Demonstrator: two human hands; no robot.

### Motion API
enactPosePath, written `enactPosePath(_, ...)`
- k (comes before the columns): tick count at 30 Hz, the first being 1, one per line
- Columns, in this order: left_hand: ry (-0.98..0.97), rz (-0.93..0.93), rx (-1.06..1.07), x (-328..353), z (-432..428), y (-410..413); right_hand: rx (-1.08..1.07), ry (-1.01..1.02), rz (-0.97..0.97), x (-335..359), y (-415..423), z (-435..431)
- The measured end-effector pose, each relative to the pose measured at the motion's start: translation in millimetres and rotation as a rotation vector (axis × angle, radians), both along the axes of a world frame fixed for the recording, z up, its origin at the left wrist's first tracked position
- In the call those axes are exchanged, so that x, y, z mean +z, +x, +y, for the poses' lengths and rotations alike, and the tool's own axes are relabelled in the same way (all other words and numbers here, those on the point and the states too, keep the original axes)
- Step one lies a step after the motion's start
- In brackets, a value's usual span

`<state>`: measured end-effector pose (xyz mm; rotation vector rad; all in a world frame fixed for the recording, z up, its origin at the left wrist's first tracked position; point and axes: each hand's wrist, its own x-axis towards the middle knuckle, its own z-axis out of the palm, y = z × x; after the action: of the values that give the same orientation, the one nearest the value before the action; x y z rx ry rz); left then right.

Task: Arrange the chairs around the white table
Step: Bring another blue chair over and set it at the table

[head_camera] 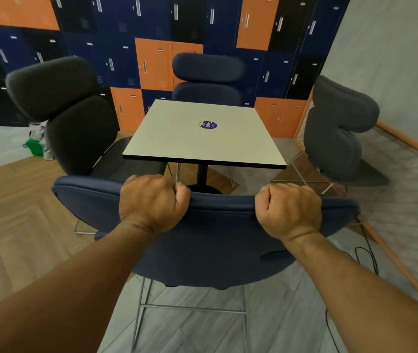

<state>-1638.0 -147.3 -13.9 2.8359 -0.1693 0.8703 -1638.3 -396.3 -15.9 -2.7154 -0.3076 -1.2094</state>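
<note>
I can't see my fingertips: my left hand [151,202] and right hand [289,207] both curl over the top edge of the near navy blue padded chair [210,240]. Its backrest hides its own seat and covers the foot of the black pedestal [202,174] under the square white table [177,138]. The table blocks the seat of the far navy blue high-backed chair [207,77]. The print on the round purple sticker [207,125] is too small for me to read. A green object [33,146] sits half behind the black padded chair [75,118], and I can't tell what it is. Both my forearms run off the bottom edge.
</note>
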Motion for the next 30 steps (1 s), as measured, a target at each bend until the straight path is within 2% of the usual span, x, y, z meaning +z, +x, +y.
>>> enactPosePath(13,0.001,-0.056,0.002,-9.1,-8.4,-2.6,-0.008,0.000,-0.008,-7.6,-1.1,-10.4)
enactPosePath(16,-0.004,-0.054,0.006,-10.5,-7.6,-10.6,-0.020,0.008,0.044,-9.3,-10.3,-8.7)
enactPosePath(23,-0.036,0.016,0.007,-5.0,-10.6,-14.4,-0.011,0.060,0.097,-7.7,-19.3,-8.2)
enactPosePath(26,-0.030,0.083,0.007,-2.0,-10.0,-12.0,0.003,0.061,0.124,-7.9,-17.4,-9.9)
enactPosePath(30,-0.119,0.196,-0.049,15.1,-18.8,-2.5,0.003,0.035,0.210,-2.8,-17.3,-15.2)
